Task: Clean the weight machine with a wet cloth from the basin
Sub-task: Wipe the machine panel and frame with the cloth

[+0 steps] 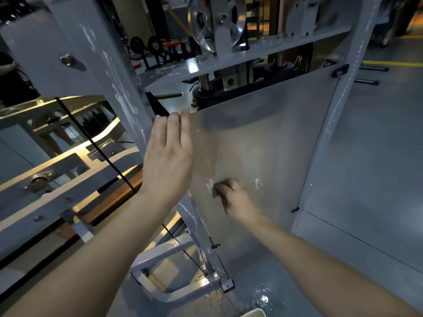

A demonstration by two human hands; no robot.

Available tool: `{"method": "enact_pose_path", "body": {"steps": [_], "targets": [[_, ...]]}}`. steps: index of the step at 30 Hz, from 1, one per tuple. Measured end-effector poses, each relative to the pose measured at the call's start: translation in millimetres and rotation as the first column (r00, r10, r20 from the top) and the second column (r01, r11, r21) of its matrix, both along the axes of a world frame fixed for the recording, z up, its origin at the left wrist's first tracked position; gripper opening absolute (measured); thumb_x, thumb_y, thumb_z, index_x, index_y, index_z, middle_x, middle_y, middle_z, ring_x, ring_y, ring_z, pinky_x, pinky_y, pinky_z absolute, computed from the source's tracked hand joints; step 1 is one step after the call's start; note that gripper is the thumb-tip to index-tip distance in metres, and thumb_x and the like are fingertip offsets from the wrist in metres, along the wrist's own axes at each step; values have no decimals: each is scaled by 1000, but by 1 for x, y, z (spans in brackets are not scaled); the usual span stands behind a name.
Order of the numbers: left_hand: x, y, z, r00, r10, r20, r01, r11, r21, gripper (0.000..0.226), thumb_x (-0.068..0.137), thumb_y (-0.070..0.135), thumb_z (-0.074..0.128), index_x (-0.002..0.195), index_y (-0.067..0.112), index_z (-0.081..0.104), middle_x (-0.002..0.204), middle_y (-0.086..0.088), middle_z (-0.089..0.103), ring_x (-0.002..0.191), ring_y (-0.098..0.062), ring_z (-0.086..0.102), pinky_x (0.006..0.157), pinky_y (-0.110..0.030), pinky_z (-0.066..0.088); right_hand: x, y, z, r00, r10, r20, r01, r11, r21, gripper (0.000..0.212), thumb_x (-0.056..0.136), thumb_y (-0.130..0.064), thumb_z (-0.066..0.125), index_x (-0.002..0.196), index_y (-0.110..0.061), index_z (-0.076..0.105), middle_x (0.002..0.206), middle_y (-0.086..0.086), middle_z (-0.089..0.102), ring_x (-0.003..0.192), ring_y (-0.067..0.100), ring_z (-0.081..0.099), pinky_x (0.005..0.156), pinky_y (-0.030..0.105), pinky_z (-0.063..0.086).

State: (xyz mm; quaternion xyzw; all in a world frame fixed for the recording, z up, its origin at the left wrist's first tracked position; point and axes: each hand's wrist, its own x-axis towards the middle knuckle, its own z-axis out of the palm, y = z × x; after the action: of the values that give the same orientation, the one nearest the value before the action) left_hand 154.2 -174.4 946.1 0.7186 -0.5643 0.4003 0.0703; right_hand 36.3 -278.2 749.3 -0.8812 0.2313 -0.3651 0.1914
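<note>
Weight machine (103, 65) stands right in front of you, its frosted guard panel (274, 145) marked with white smears (209, 186). Your left hand (168, 156) rests flat on the panel's upper left corner, fingers straight and pressed together. Your right hand (231, 195) is blurred, its fingers curled against the panel beside the smears; you cannot tell whether they pinch anything.

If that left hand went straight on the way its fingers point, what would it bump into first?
The left hand lies flat on the translucent panel, fingertips at its top edge. Going on, it would leave the panel and probably meet the small rod just beyond, though depth is unclear.
</note>
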Motion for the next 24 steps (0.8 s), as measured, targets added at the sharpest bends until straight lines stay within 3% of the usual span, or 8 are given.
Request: {"method": "enact_pose_path", "body": {"steps": [3,5,7,10,13,16,20,24], "targets": [[2,1,-1,1000,-9,9,9,1000,-5,67,88,-14,48,152,-13,28,133,-29,46,125,-41,32,124,-49,18,-5,-8,39,986,-25,164,35,998,-57,29,84,7,62,108,-5,71,102,14,64,91,35,63,80,38,55],[4,0,-2,1000,-8,20,8,1000,-5,65,91,-13,47,152,-13,27,132,-28,46,124,-41,33,124,-49,18,-7,-13,73,932,-98,350,150,981,-125,26,88,3,56,110,0,70,104,17,64,94,32,62,86,34,53],[5,-1,-2,1000,-6,20,6,1000,3,63,93,-11,45,153,-13,26,133,-28,46,123,-42,34,124,-48,19,-1,-16,78,893,-174,415,234,967,-97,26,89,4,55,111,4,70,109,18,65,100,30,60,93,33,51],[6,0,-1,1000,-14,28,14,1000,1,65,91,-13,43,153,-14,24,133,-30,45,123,-42,33,123,-50,20,8,-3,38,975,-98,200,112,992,-60,32,86,3,54,115,3,68,112,21,62,99,38,61,88,45,55],[5,2,-1,999,-34,38,35,999,-24,64,90,-13,44,152,-14,28,131,-30,48,122,-41,35,122,-51,23,-1,3,22,1000,22,-12,-23,999,-44,32,81,13,62,102,-8,74,101,13,64,91,38,63,78,47,58],[7,1,-3,999,-45,25,45,999,-13,65,91,-11,42,153,-14,25,133,-31,46,125,-43,37,125,-50,16,-5,-5,64,992,-37,122,49,994,-102,31,79,10,61,104,-3,74,98,13,63,88,35,61,77,38,55],[5,0,-4,999,-37,-8,37,999,-3,60,95,-8,32,154,-14,21,136,-31,46,131,-46,43,126,-52,17,2,-9,104,911,-123,393,200,966,-162,28,85,11,61,110,5,71,107,17,65,97,30,61,93,27,48],[-2,6,2,994,-45,-100,46,999,7,74,87,-5,49,157,-8,23,144,-25,41,137,-41,38,128,-51,9,3,1,71,988,33,151,-3,981,-192,27,92,-1,63,118,4,68,113,19,64,97,39,62,90,39,52]]}}
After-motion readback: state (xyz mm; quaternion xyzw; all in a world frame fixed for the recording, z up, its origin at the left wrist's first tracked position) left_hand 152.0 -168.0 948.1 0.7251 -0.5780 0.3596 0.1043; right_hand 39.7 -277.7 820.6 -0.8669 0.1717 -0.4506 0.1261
